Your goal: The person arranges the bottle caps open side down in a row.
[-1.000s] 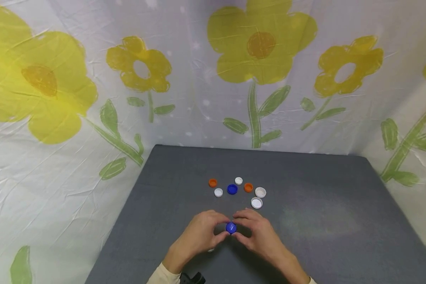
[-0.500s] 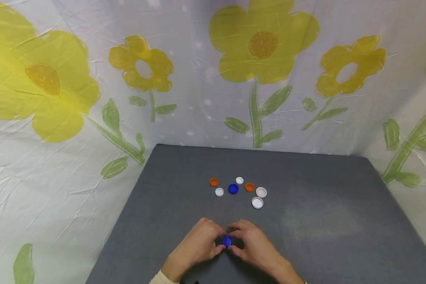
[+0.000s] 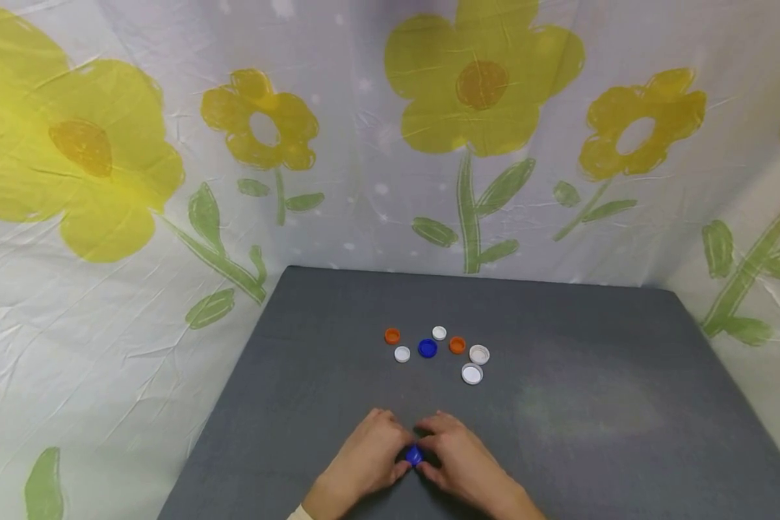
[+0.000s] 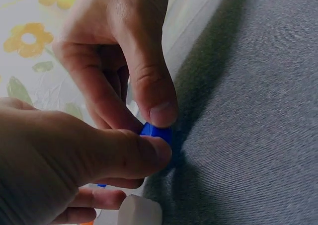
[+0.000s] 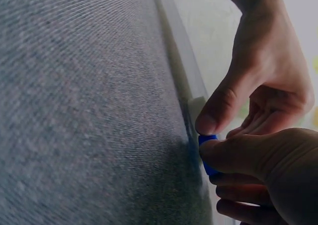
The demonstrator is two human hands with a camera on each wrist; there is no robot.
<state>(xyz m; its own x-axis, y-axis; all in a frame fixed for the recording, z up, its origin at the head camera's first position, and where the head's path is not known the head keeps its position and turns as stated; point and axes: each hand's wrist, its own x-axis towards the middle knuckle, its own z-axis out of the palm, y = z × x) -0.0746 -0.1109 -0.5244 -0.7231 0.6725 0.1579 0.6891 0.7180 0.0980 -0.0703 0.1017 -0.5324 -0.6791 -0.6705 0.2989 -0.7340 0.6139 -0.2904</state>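
Observation:
A small blue bottle cap (image 3: 414, 455) sits between my two hands, low over the near part of the grey table (image 3: 338, 347). My left hand (image 3: 370, 456) pinches it from the left with thumb and fingers. From the right, my right hand (image 3: 458, 462) holds it the same way. In the left wrist view both thumbs lie against the side of the blue cap (image 4: 158, 131), close above the cloth. A white cap (image 4: 140, 211) rests on the table beside the left hand's fingers; the head view hides it behind that hand.
Farther back lie two orange caps (image 3: 392, 336), a larger blue cap (image 3: 427, 348) and several white caps (image 3: 471, 373), hollow sides up. A curtain printed with yellow flowers (image 3: 481, 85) hangs behind the table and along its sides.
Both hands have moved down and toward the person with the blue bottle cap between them, closer to the table. The caps farther back have stayed where they lie.

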